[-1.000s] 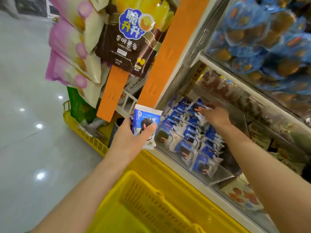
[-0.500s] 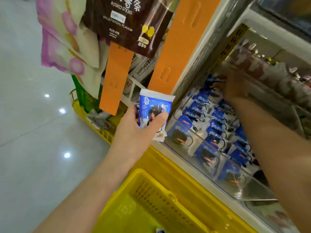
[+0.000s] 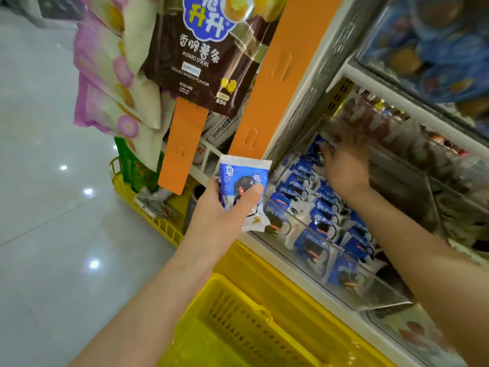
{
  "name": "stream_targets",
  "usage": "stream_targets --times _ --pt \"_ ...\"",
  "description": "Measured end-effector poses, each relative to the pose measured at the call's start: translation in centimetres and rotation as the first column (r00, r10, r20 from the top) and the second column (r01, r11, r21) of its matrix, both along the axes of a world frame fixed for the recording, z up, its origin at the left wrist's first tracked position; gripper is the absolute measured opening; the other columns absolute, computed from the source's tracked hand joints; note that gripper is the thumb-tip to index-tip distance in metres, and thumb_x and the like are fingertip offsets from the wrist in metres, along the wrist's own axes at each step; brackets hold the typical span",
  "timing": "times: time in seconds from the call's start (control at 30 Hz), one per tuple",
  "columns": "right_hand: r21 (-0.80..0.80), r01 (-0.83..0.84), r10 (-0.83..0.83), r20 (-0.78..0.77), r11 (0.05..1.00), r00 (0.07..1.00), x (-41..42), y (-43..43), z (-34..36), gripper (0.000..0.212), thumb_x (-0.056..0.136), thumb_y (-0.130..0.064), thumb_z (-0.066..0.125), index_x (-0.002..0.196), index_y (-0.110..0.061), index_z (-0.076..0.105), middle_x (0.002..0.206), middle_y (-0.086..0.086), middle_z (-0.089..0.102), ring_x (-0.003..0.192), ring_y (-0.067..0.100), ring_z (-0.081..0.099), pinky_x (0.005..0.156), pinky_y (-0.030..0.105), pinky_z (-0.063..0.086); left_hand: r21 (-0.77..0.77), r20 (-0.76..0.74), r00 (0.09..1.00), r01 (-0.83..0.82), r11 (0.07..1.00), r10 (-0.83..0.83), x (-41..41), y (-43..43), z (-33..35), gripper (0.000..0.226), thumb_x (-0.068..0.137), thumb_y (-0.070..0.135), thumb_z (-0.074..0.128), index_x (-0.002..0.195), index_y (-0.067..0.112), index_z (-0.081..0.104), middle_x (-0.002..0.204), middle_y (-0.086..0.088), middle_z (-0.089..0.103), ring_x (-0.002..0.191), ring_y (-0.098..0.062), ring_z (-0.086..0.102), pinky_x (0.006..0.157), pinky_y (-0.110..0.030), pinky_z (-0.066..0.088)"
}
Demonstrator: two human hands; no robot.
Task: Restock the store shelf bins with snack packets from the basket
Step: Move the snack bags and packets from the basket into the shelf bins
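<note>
Holding a snack packet (image 3: 242, 186) upright, blue-and-white. The left grip (image 3: 219, 218) is clamped on it, thumb across the front, just left of the clear shelf bin (image 3: 383, 295). The right grip (image 3: 344, 170) is at the bin's far end, over the rows of blue packets (image 3: 320, 215) standing inside. It is motion-blurred, so I can't tell whether the fingers pinch anything. A yellow basket (image 3: 238, 321) sits below the bin. A potato sticks bag (image 3: 195, 56) and orange strips (image 3: 267, 83) hang above-left of the bin.
</note>
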State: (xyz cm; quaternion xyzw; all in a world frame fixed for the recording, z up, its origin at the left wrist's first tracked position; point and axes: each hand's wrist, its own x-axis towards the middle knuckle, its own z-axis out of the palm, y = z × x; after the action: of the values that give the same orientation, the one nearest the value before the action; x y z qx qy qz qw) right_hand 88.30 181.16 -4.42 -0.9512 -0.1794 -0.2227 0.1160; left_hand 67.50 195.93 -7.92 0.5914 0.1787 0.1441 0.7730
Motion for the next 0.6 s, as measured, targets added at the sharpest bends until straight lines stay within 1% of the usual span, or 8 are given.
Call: stream_targets --times 0.1,0.17,0.23,0.3,0.37,0.4,0.5,0.6 --pt "0.366 -0.155 0.235 -0.185 0.918 0.954 -6.4 0.4 0.7 0.018 0.098 -0.03 0.044 0.108 -0.016 0.049 0.096 0.002 0.06 0.077 0.007 0.058 0.06 0.012 0.042 -0.06 -0.04 0.998 0.051 0.997 -0.053 -0.7 -0.2 0.2 0.037 0.086 0.039 0.058 0.121 0.026 0.052 0.105 0.007 0.066 0.081 0.003 0.065 0.053 -0.008 0.047" --pt "0.501 -0.13 0.35 -0.376 0.856 0.858 -10.6 0.6 1.1 0.019 0.097 -0.039 0.04 0.101 -0.024 0.052 0.089 -0.006 0.06 0.064 -0.002 0.057 0.058 0.014 0.045 -0.106 -0.061 0.993 0.097 0.99 -0.104 -1.2 -0.5 0.5 0.038 0.088 0.041 0.054 0.123 0.026 0.05 0.108 0.004 0.067 0.087 -0.004 0.066 0.063 -0.014 0.052" --pt "0.563 -0.104 0.466 -0.552 0.82 0.691 -14.4 0.7 1.2 0.021 0.097 -0.039 0.041 0.103 -0.024 0.055 0.089 -0.006 0.062 0.06 -0.002 0.058 0.059 0.022 0.052 -0.147 -0.081 0.984 0.148 0.978 -0.161 -1.5 -1.1 1.1 0.04 0.092 0.043 0.047 0.128 0.025 0.047 0.112 0.001 0.065 0.096 -0.012 0.065 0.081 -0.024 0.053" --pt "0.527 -0.165 0.515 -0.634 0.833 0.577 -17.3 0.7 0.9 0.017 0.094 -0.037 0.046 0.104 -0.025 0.054 0.087 -0.001 0.062 0.062 0.002 0.059 0.066 0.027 0.055 -0.177 -0.106 0.981 0.14 0.974 -0.16 -1.7 -1.7 1.5 0.042 0.096 0.041 0.038 0.132 0.019 0.044 0.117 0.0 0.061 0.103 -0.013 0.059 0.085 -0.019 0.046" --pt "0.497 -0.205 0.514 -0.632 0.843 0.581 -18.8 0.3 0.7 0.012 0.091 -0.034 0.053 0.102 -0.029 0.055 0.087 -0.007 0.062 0.063 -0.003 0.058 0.065 0.02 0.052 -0.207 -0.069 0.985 0.139 0.968 -0.156 -2.3 -2.1 1.1 0.045 0.099 0.035 0.034 0.138 0.013 0.039 0.123 -0.002 0.054 0.106 -0.014 0.053 0.081 -0.017 0.038" --pt "0.516 -0.189 0.515 -0.615 0.836 0.598 -19.2 0.1 0.7 0.011 0.09 -0.031 0.057 0.101 -0.03 0.056 0.089 -0.01 0.063 0.066 -0.005 0.059 0.062 0.015 0.05 -0.198 -0.055 0.985 0.151 0.968 -0.165 -2.6 -2.3 1.0 0.045 0.099 0.034 0.034 0.139 0.013 0.036 0.12 -0.002 0.051 0.101 -0.013 0.051 0.079 -0.017 0.036" --pt "0.598 -0.099 0.502 -0.558 0.795 0.66 -19.8 -0.8 1.1 0.019 0.086 -0.025 0.064 0.104 -0.026 0.059 0.098 -0.009 0.068 0.079 -0.003 0.064 0.062 0.009 0.047 -0.105 -0.095 0.983 0.15 0.983 -0.16 -2.3 -3.4 1.6 0.046 0.097 0.038 0.037 0.138 0.018 0.033 0.113 -0.001 0.054 0.096 -0.011 0.051 0.084 -0.024 0.039" --pt "0.662 -0.066 0.502 -0.495 0.746 0.709 -20.3 -1.7 1.6 0.025 0.083 -0.027 0.067 0.105 -0.029 0.056 0.103 -0.009 0.068 0.083 0.001 0.067 0.064 0.012 0.051 -0.06 -0.055 0.987 0.151 0.987 -0.154 -2.2 -3.7 1.7 0.04 0.091 0.042 0.048 0.125 0.024 0.037 0.098 0.009 0.059 0.084 -0.001 0.057 0.066 -0.017 0.043"
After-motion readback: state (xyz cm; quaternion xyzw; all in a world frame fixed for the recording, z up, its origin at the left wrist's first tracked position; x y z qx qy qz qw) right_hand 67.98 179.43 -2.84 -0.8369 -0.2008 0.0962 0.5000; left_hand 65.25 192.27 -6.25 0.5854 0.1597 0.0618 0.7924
